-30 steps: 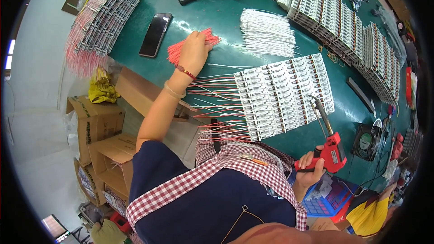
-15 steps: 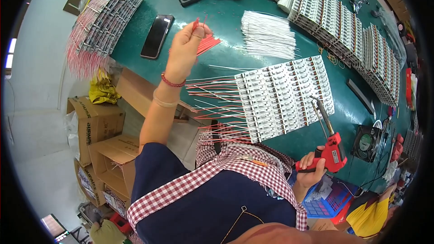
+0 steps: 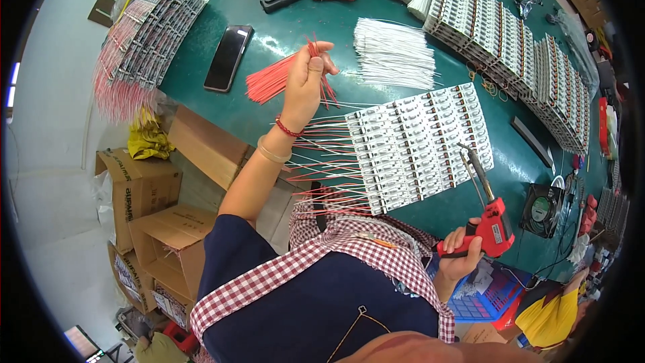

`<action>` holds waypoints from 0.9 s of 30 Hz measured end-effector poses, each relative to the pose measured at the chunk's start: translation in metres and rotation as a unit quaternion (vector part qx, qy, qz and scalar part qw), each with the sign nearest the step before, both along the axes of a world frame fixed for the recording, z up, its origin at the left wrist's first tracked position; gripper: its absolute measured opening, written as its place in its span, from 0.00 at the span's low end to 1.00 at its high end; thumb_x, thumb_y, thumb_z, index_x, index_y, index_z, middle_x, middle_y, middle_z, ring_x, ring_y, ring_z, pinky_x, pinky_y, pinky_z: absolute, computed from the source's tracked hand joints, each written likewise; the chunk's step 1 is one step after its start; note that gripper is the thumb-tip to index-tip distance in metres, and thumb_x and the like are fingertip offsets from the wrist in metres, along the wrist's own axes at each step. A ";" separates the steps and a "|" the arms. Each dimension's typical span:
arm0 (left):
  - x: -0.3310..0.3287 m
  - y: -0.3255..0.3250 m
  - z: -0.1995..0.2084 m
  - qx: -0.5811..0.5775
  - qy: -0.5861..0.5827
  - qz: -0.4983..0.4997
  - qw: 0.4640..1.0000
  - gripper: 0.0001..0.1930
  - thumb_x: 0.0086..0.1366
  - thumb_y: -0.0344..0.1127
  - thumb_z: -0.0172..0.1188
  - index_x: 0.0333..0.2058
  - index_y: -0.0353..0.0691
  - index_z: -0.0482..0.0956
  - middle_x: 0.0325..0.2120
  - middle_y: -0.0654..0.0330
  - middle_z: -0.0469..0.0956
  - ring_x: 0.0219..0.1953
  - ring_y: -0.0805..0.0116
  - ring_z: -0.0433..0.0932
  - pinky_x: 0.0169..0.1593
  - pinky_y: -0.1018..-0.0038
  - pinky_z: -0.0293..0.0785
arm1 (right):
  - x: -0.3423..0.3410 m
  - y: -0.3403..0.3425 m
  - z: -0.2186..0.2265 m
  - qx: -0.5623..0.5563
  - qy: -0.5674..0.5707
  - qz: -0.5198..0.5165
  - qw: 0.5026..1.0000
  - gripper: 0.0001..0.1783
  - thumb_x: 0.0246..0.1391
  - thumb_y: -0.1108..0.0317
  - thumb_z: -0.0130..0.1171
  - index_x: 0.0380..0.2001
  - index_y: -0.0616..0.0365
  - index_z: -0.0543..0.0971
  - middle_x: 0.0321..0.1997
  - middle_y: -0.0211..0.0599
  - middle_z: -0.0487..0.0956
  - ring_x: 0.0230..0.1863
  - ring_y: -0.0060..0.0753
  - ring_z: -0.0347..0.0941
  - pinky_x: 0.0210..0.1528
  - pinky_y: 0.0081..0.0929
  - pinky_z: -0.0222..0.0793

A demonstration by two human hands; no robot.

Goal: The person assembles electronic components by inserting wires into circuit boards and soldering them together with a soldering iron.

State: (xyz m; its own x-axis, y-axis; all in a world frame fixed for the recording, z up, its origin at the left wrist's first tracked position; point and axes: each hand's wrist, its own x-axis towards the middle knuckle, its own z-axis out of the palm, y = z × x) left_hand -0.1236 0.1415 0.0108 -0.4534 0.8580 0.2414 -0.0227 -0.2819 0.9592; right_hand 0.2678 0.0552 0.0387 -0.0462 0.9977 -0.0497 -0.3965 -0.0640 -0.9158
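My left hand (image 3: 308,81) is raised over the far side of the table with a few red wires pinched in its fingers. Their ends stick out above the fingertips and below the palm. Beside it on the table lies a pile of red wires (image 3: 269,82). My right hand (image 3: 459,255) is wrapped around the handle of a red soldering gun (image 3: 496,232), whose metal tip points up over the right part of a white circuit board panel (image 3: 416,154). Along the panel's left edge, red and white wires (image 3: 326,144) stick out. A pile of white wires (image 3: 393,52) lies beyond the panel.
Stacked circuit boards (image 3: 484,20) stand along the far right, and wired boards (image 3: 151,30) at the far left. A phone (image 3: 228,58), a black bar (image 3: 533,141) and a small fan (image 3: 542,210) rest on the green table. Cardboard boxes (image 3: 144,191) stand on the floor at left.
My left hand has moved right and slightly nearer with the red wires, uncovering more of the red wire pile. My right hand and the soldering gun stay nearly still.
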 end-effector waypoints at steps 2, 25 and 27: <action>0.005 -0.004 0.007 0.002 -0.009 -0.002 1.000 0.12 0.72 0.33 0.43 0.47 0.31 0.70 0.29 0.64 0.71 0.33 0.75 0.73 0.42 0.77 0.70 | 0.001 0.000 -0.001 0.002 0.000 0.013 1.000 0.24 0.64 0.55 0.45 0.51 0.66 0.64 0.18 0.30 0.64 0.15 0.18 0.58 0.18 0.17 0.58; 0.010 -0.005 0.015 -0.098 -0.030 -0.040 0.994 0.11 0.67 0.34 0.54 0.41 0.30 0.78 0.28 0.62 0.77 0.29 0.76 0.74 0.34 0.79 0.74 | 0.004 -0.003 0.004 -0.031 0.070 -0.012 0.997 0.25 0.63 0.55 0.47 0.51 0.68 0.65 0.17 0.30 0.64 0.14 0.20 0.59 0.17 0.18 0.59; 0.019 -0.006 0.013 -0.115 -0.029 0.009 0.993 0.13 0.70 0.36 0.50 0.42 0.31 0.76 0.27 0.65 0.74 0.27 0.78 0.70 0.30 0.80 0.71 | 0.000 -0.001 0.007 -0.069 0.109 -0.018 0.991 0.25 0.60 0.57 0.53 0.50 0.70 0.68 0.17 0.32 0.66 0.14 0.23 0.61 0.19 0.21 0.60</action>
State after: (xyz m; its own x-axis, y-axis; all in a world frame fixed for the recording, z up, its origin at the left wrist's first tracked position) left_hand -0.1043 0.1352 0.0237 -0.4758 0.8795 0.0131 -0.0760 -0.0559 0.9955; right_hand 0.2675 0.0541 0.0453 -0.0349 0.9832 -0.1791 -0.5884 -0.1651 -0.7916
